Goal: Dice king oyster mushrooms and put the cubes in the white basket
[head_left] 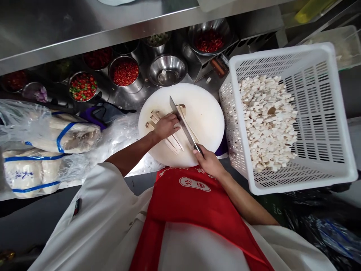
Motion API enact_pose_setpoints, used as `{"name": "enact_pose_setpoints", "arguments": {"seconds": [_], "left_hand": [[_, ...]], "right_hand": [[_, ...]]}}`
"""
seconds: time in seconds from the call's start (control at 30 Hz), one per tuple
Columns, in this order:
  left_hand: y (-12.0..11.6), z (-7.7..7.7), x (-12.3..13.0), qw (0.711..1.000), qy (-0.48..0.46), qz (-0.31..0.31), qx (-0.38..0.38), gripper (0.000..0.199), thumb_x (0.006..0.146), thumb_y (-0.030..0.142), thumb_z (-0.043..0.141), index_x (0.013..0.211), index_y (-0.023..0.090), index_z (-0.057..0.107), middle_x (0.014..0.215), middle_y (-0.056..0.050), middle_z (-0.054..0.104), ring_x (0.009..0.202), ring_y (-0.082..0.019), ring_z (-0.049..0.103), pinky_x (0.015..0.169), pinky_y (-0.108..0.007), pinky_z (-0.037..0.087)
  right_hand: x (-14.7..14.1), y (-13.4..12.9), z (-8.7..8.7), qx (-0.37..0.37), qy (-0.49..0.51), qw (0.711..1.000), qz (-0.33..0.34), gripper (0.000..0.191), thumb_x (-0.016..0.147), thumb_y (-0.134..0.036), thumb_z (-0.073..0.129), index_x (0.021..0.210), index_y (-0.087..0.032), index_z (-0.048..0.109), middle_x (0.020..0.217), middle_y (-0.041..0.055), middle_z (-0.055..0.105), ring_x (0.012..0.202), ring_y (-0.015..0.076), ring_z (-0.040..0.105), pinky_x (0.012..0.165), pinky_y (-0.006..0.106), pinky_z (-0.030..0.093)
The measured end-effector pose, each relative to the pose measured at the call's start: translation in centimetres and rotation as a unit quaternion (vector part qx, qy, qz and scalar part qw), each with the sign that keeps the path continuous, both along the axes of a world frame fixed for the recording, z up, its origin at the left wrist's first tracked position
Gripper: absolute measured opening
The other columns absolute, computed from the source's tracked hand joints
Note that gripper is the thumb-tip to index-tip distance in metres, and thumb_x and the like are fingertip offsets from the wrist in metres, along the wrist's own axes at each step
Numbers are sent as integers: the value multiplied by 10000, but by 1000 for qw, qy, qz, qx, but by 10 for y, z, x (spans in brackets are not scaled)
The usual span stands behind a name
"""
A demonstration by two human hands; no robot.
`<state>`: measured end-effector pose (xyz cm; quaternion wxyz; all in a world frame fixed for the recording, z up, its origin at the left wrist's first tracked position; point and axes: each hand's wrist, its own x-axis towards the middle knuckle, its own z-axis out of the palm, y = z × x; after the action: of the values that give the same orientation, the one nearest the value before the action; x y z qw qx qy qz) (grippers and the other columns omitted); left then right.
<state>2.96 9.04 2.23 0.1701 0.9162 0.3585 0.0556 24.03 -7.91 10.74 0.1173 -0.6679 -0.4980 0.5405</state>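
On a round white cutting board [210, 109] lie long pale mushroom slices [173, 143] with brown cap ends. My left hand [167, 126] presses down on these slices, its fingers curled together beside the blade. In my right hand [209, 161] is the black handle of a kitchen knife [184, 122], its blade pointing away and to the left across the board. A thin cut strip lies on the blade's right side, with a brown cap piece [182, 107] near the tip. My left fingertips are partly hidden.
A white plastic basket [244, 184] with diced mushroom stands right of the board. Behind are a steel bowl [169, 66], a pot of chopped red chilli [125, 73] and a chilli bowl [208, 40], under a steel shelf edge [113, 36]. Bagged mushrooms [31, 171] lie left.
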Motion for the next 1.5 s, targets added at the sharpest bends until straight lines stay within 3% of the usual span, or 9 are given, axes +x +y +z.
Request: {"name": "enact_pose_setpoints", "arguments": {"seconds": [0.3, 0.57, 0.73, 0.87, 1.0, 1.1, 1.2, 1.3, 1.5], "left_hand": [[-1, 16, 13, 999, 45, 16, -24, 453, 810, 467, 716, 1074, 101, 668, 1148, -148, 625, 1162, -303, 553, 1031, -403, 452], [-5, 17, 14, 997, 45, 38, -43, 444, 826, 462, 699, 1096, 113, 653, 1162, -143, 609, 1134, -304, 557, 1010, -403, 445], [-5, 9, 13, 998, 24, 30, -44, 462, 832, 457, 695, 1117, 97, 642, 1196, -155, 600, 1183, -306, 535, 1060, -401, 408], [-6, 10, 12, 998, 22, 33, -41, 502, 830, 468, 691, 1150, 85, 633, 1202, -159, 603, 1183, -309, 540, 1066, -400, 412], [-5, 18, 10, 998, 57, 26, -26, 440, 861, 450, 642, 1125, 98, 661, 1177, -154, 629, 1152, -312, 560, 1053, -401, 425], [0, 26, 14, 996, 85, -22, 1, 414, 844, 410, 649, 1154, 136, 663, 1234, -151, 608, 1194, -323, 531, 1048, -415, 405], [9, 32, 28, 981, 100, -169, -4, 532, 802, 398, 680, 1293, 210, 592, 1392, -109, 522, 1313, -320, 433, 1108, -423, 311], [24, 35, 43, 948, 130, -286, -45, 520, 808, 392, 662, 1309, 282, 577, 1356, -60, 566, 1279, -284, 460, 1109, -400, 275], [62, 46, 18, 946, 198, -248, -70, 446, 846, 474, 580, 1248, 284, 618, 1266, -54, 616, 1157, -244, 535, 1010, -334, 344]], "right_hand": [[2, 6, -18, -24, 117, 992, -42, 434, 964, -568, 390, 1216, -232, 501, 515, -85, 497, 324, 114, 487, 354, 217, 365], [6, -17, 1, -59, 109, 992, -35, 459, 963, -572, 385, 1283, -253, 463, 548, -89, 497, 347, 123, 499, 353, 225, 402], [11, -59, -1, -62, 40, 997, -23, 563, 965, -580, 362, 1379, -210, 454, 506, -77, 511, 405, 169, 551, 489, 279, 472], [2, -68, -18, 27, -33, 999, -4, 593, 966, -536, 377, 1396, -146, 498, 646, 22, 654, 653, 229, 660, 705, 336, 506], [1, -72, -16, 94, -26, 995, -19, 572, 966, -513, 397, 1403, -162, 515, 789, 60, 712, 757, 237, 677, 738, 329, 501], [7, -84, -7, 129, -16, 991, -39, 566, 962, -505, 423, 1417, -180, 508, 857, 60, 728, 747, 221, 682, 719, 310, 506], [13, -97, -2, 152, -16, 985, -80, 554, 953, -501, 440, 1393, -177, 530, 925, 62, 733, 754, 209, 680, 721, 302, 510], [17, -108, -5, 134, -8, 982, -134, 569, 946, -512, 446, 1393, -170, 524, 742, 23, 704, 628, 190, 645, 649, 296, 509], [16, -128, -18, 89, 63, 971, -214, 594, 949, -532, 447, 1439, -196, 458, 536, -47, 580, 467, 163, 558, 529, 279, 469]]}}
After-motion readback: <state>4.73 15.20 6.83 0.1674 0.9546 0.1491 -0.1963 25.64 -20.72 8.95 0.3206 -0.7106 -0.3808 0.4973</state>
